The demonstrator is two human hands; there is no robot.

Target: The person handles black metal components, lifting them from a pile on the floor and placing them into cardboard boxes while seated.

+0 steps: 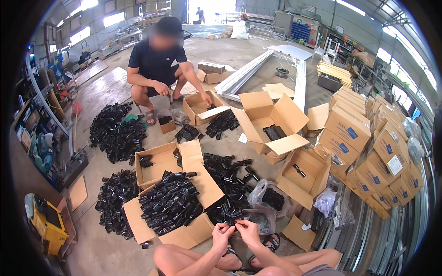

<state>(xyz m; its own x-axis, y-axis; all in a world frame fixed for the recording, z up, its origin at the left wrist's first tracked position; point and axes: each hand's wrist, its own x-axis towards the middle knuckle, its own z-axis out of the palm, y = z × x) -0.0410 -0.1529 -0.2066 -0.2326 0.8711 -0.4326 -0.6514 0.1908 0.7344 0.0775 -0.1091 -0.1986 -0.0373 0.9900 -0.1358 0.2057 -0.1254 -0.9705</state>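
Observation:
Just above my sandalled feet, my left hand point(222, 235) and my right hand point(248, 231) pinch a black branched connector piece point(233, 216) between thumbs and fingers. Its details are too small to make out, and the fingertips hide part of it. Beyond my hands a loose pile of similar black pieces point(225, 177) lies on the floor. To its left, an open cardboard box point(209, 184) has black pieces point(170, 200) heaped in and over it. Right of the pile, a clear plastic bag point(258, 193) holds small dark parts point(273, 200).
Across from me a person point(159, 64) squats, one hand in a cardboard box point(195, 117). More black heaps point(117, 133) lie at left. Open boxes stand at right, one point(285, 181) with a black piece inside. Stacked cartons point(347, 126) and metal profiles point(359, 239) line the right side.

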